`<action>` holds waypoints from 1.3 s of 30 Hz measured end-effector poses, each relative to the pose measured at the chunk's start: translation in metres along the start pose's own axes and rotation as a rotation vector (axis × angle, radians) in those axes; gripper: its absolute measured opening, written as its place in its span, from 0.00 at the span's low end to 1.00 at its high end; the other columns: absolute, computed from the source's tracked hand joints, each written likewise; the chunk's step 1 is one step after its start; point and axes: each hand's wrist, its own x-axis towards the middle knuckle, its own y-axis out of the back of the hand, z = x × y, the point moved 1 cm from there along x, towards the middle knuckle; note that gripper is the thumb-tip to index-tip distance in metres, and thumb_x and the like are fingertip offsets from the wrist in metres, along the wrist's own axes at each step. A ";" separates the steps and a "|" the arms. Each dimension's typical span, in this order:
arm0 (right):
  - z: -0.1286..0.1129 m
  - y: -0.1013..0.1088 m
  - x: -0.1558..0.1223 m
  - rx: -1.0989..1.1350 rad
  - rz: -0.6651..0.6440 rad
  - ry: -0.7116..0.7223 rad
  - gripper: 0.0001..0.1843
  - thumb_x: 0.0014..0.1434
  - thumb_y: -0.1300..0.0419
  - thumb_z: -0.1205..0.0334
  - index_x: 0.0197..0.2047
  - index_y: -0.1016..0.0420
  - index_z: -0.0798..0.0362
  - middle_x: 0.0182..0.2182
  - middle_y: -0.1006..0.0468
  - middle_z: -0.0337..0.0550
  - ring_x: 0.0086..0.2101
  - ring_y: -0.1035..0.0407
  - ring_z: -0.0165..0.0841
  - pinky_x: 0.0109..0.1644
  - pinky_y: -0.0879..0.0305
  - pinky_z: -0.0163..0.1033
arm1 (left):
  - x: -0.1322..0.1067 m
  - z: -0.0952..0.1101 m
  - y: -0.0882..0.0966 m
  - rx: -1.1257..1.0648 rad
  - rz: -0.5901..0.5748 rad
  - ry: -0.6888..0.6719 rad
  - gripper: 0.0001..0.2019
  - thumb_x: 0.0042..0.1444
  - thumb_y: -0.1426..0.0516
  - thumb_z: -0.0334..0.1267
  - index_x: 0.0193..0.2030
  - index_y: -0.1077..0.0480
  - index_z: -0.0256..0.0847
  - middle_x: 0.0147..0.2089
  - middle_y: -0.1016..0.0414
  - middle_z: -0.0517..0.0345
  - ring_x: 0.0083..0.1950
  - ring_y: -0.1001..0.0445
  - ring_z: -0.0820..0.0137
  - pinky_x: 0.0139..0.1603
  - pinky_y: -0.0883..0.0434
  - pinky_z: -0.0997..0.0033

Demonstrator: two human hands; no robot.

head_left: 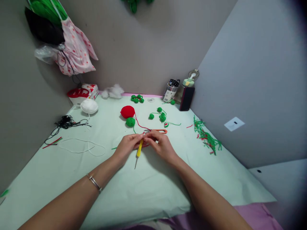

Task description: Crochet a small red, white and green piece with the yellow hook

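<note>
My left hand (pixel 129 143) and my right hand (pixel 161 144) meet over the middle of the table, fingers closed and fingertips almost touching. Between them a yellow-handled crochet hook (pixel 139 149) slants down, its thin metal end towards me. Its upper end is at the fingertips, seemingly in my right hand's grip. Red yarn (pixel 139 124) runs from a red yarn ball (pixel 127 111) to the fingers of my left hand; the fingers hide the piece there. Just beyond lie orange-handled scissors (pixel 161 131), partly behind my right hand. A green yarn ball (pixel 130 122) touches the red one.
Small green crocheted balls (pixel 162 117) lie beyond my right hand. Yarn scraps (pixel 207 137) are at right, a phone (pixel 187 99) and pen cup (pixel 171 91) behind. White yarn (pixel 89 106) and tangled black cord (pixel 67 122) lie left. A pink bag (pixel 76 48) hangs on the wall.
</note>
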 end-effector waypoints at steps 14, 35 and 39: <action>0.003 -0.003 -0.003 -0.429 0.094 0.260 0.12 0.71 0.44 0.68 0.43 0.19 0.50 0.39 0.19 0.49 0.39 0.24 0.37 0.42 0.28 0.39 | 0.002 0.000 0.001 0.023 0.054 -0.033 0.15 0.49 0.27 0.42 0.34 0.27 0.41 0.29 0.18 0.59 0.31 0.16 0.65 0.45 0.20 0.59; 0.016 0.000 0.004 0.133 -0.028 -0.179 0.06 0.63 0.39 0.64 0.36 0.21 0.53 0.30 0.18 0.41 0.30 0.26 0.32 0.34 0.32 0.36 | -0.003 -0.004 -0.005 0.229 0.086 -0.226 0.06 0.53 0.33 0.39 0.32 0.24 0.41 0.34 0.20 0.59 0.35 0.19 0.66 0.42 0.20 0.63; 0.017 0.001 0.006 0.266 -0.042 -0.240 0.08 0.59 0.36 0.59 0.34 0.20 0.54 0.28 0.19 0.40 0.28 0.28 0.31 0.32 0.33 0.35 | -0.002 -0.005 -0.003 0.250 0.097 -0.270 0.06 0.52 0.34 0.39 0.32 0.23 0.41 0.32 0.21 0.59 0.34 0.21 0.66 0.41 0.21 0.63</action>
